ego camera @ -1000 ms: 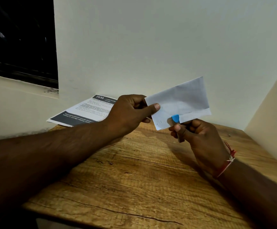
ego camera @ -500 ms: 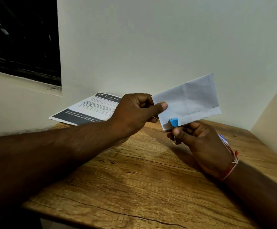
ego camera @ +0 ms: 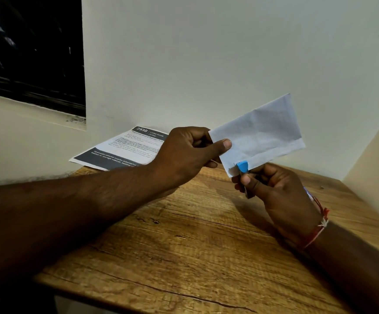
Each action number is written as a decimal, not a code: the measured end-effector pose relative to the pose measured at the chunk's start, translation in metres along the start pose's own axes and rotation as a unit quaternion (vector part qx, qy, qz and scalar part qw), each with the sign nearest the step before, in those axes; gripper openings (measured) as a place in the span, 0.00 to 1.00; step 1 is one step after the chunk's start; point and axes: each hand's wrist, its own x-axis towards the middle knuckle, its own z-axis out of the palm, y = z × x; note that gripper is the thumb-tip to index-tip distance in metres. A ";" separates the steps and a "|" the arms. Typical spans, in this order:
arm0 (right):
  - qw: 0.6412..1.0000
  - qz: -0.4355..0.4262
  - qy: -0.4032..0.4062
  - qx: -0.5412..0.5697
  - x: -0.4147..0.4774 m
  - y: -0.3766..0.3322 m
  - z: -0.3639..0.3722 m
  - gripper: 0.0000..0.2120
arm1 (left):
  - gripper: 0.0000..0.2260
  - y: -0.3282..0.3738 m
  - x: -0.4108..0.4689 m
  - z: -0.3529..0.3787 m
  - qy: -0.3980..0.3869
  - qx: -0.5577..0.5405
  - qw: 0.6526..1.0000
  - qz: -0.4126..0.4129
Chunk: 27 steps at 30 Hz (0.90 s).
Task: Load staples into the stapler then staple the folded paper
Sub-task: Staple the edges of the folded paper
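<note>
While both hands are up above the bench (ego camera: 184,257), a folded white paper (ego camera: 261,134) sits between them, just right of the middle of the frame. It is in the air and does not touch the wood. It slants, with its far end higher, up toward the right of the frame.

The left hand (ego camera: 184,155) comes in from the left side. Its thumb lies flat on the front of the paper at the near end, and its fingers curl round behind. So this hand is closed and pinches the paper.

The right hand (ego camera: 279,196) is lower and to the right. It is closed round a small stapler (ego camera: 243,167). Only a bit of the stapler shows: a blue tip on top and a dark part under the thumb. The blue tip lies over the low near corner of the paper, so the stapler's mouth is on that edge. I cannot tell if it is squeezed all the way down. A red and white thread (ego camera: 318,227) is tied round the right wrist.

At the back of the bench, left of the left hand, a printed sheet (ego camera: 120,150) lies against the pale wall (ego camera: 206,64). It has dark bands and the number 2930 on it. A dark window (ego camera: 30,51) fills the upper left of the frame.
</note>
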 end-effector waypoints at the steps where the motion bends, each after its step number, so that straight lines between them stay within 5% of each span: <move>1: 1.000 0.000 0.002 -0.008 0.000 0.000 0.000 0.05 | 0.10 0.000 0.000 0.000 0.000 0.001 1.000 0.000; 8: 0.999 -0.007 0.018 -0.048 0.003 0.005 0.001 0.04 | 0.12 -0.004 -0.001 0.001 -0.007 0.025 1.000 0.005; 15: 0.998 -0.005 -0.036 0.050 0.005 0.005 -0.004 0.13 | 0.10 -0.005 0.005 -0.002 0.017 0.029 0.999 -0.015; 18: 0.998 0.007 -0.030 -0.063 0.010 0.010 -0.011 0.08 | 0.07 -0.005 0.009 -0.007 0.036 0.011 0.999 -0.036; 22: 0.954 0.006 -0.076 -0.290 0.008 0.012 -0.016 0.09 | 0.13 -0.007 0.010 -0.009 0.028 -0.007 0.997 -0.068; 27: 0.944 -0.001 -0.092 -0.316 0.009 0.012 -0.010 0.11 | 0.14 -0.005 0.006 -0.006 -0.008 -0.014 0.997 -0.073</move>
